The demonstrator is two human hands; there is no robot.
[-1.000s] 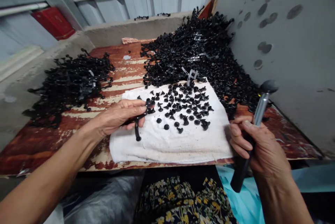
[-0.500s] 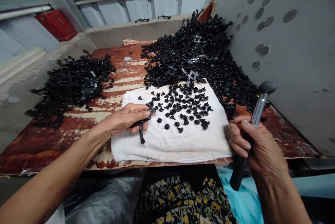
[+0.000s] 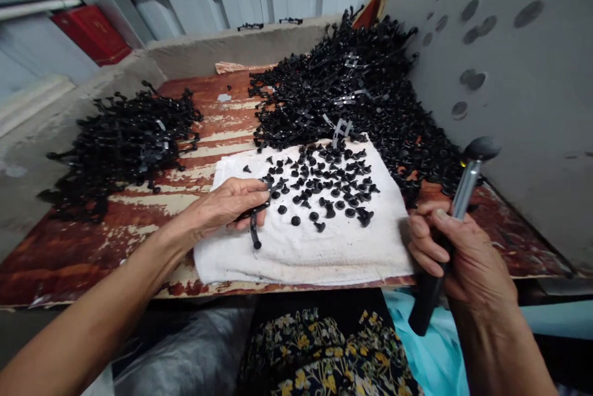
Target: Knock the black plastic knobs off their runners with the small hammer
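My left hand [image 3: 241, 201] is closed on a black jointed bracket [image 3: 254, 232], above the left part of a white cloth [image 3: 296, 260]. One arm of the bracket hangs below my fingers, and the rest is mostly hidden by them. Just right of that hand, many small black plugs with round heads [image 3: 322, 183] lie scattered on the cloth. My right hand [image 3: 456, 254] grips a hammer [image 3: 463, 192], past the cloth's right edge. It has a dark rounded head, a metal shaft and a black handle, and is held upright with its head up.
A large heap of black parts [image 3: 333, 87] covers the back right of the worn red-brown board [image 3: 222, 121]. A smaller pile of black brackets [image 3: 130, 143] lies at left. A grey spotted panel [image 3: 523, 93] bounds the right side. A low concrete ledge [image 3: 194, 44] runs behind.
The view has shifted slightly. My left hand keeps its hold on the bracket, whose hanging arm has moved a little to the right. The hammer stays raised in my right hand.
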